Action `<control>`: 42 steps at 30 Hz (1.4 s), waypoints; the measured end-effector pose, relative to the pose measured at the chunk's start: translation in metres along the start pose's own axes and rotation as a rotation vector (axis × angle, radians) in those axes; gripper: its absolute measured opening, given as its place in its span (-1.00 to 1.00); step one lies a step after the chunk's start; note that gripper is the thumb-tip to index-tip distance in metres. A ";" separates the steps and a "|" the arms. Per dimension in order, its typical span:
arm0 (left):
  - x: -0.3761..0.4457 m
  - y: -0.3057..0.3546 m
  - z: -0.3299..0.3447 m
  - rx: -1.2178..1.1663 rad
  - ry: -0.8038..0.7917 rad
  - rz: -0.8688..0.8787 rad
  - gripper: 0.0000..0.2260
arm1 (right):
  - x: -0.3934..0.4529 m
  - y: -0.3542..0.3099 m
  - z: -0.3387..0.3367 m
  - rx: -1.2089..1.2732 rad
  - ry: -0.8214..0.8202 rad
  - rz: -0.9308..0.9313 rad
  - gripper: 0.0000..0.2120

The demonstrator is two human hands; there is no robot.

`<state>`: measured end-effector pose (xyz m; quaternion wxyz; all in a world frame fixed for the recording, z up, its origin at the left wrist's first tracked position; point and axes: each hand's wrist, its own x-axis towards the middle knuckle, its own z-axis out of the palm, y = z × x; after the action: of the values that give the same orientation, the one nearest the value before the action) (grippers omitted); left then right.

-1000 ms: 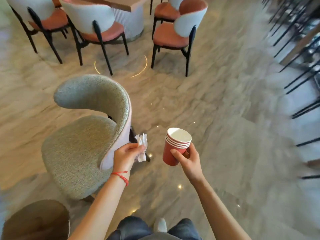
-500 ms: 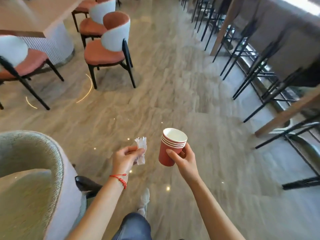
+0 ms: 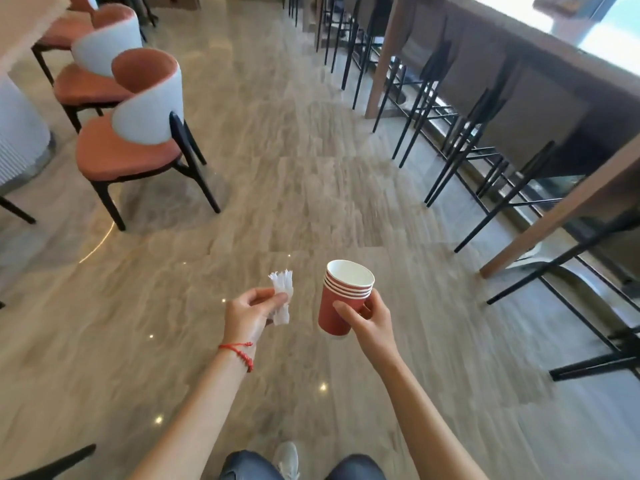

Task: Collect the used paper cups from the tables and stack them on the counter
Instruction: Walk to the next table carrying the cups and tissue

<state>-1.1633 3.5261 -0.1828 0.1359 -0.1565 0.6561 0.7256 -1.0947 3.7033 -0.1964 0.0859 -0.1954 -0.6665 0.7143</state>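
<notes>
Head camera looks down over a pale brown, marble-patterned tiled floor [image 3: 284, 174] with both bare forearms reaching forward. At the far left stands a white ribbed round table base [image 3: 17, 133], and beside it a row of terracotta-seated chairs with white curved backs and black legs [image 3: 135, 133] runs away into the distance.

Near the middle, the left hand [image 3: 251, 315] is held out at waist height, a red braided string bracelet [image 3: 239, 351] round its wrist. Its fingers [image 3: 273, 299] and thumb are pinched together on a crumpled white paper napkin [image 3: 282, 296], which sticks up above the fingertips and hangs a little below them.

Just to the right, apart from the napkin, the right hand [image 3: 370, 320] holds a nested stack of red paper cups with white insides [image 3: 341, 301]. The stack is upright, tilted slightly, its open mouth facing up; several white rims show one under another at the top. The thumb lies across the near side of the outer cup and the other fingers curl round its far side, clamped on it. The stack hangs in the air above the floor, touching nothing but the hand.

Low in the middle, blue denim knees [image 3: 353, 467] and a light grey shoe [image 3: 287, 459] show between the arms.

Along the right, black metal bar stools [image 3: 460, 143] stand in line under a long brown wooden counter [image 3: 519, 46], which stretches from near right to far, well apart from the cups.
</notes>
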 end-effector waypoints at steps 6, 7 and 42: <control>0.073 0.022 0.033 0.003 -0.006 -0.021 -0.89 | 0.078 -0.006 0.003 0.017 0.037 0.003 -0.72; 0.089 0.026 0.040 0.004 -0.009 -0.024 -0.89 | 0.095 -0.006 0.003 0.013 0.041 0.010 -0.71; 0.701 0.265 0.271 -0.007 0.101 -0.007 -0.87 | 0.805 -0.111 0.091 0.000 -0.074 0.008 -0.69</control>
<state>-1.9239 3.7630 -0.2016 0.1045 -0.1956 0.6591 0.7186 -1.8774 3.9392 -0.2159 0.0582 -0.1716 -0.6685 0.7213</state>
